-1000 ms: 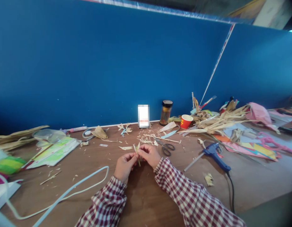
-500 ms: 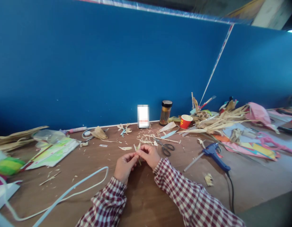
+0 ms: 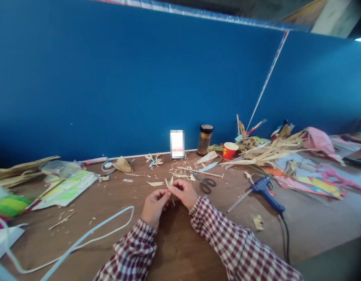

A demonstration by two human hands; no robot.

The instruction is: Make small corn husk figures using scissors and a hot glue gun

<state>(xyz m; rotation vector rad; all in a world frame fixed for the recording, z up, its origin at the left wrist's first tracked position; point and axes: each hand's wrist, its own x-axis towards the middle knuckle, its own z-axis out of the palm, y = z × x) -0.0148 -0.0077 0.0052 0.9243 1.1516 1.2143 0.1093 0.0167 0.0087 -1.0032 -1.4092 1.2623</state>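
My left hand (image 3: pixel 155 205) and my right hand (image 3: pixel 184 192) meet above the middle of the table, their fingertips pinched together. Between them is a small piece of pale corn husk (image 3: pixel 169 182), its pointed strips sticking up past the fingers and a thin end showing below. Most of the piece is hidden by my fingers. Just beyond lies a loose husk strip (image 3: pixel 155 184). Black-handled scissors (image 3: pixel 207 185) rest to the right of my right hand, near a thin stick (image 3: pixel 202 172) and scattered husk shreds.
A blue hot glue gun (image 3: pixel 265 190) lies on the right with its cord. Toward the wall stand a phone (image 3: pixel 177 144), a lidded jar (image 3: pixel 204 140) and a red paper cup (image 3: pixel 230 150). Dried husks (image 3: pixel 271 151) pile up at right. A pale cable (image 3: pixel 89 228) loops across the left.
Both hands stay almost in the same place, still pinching the husk piece. Its upper tips show slightly more upright between the fingers. Nothing else has visibly moved.
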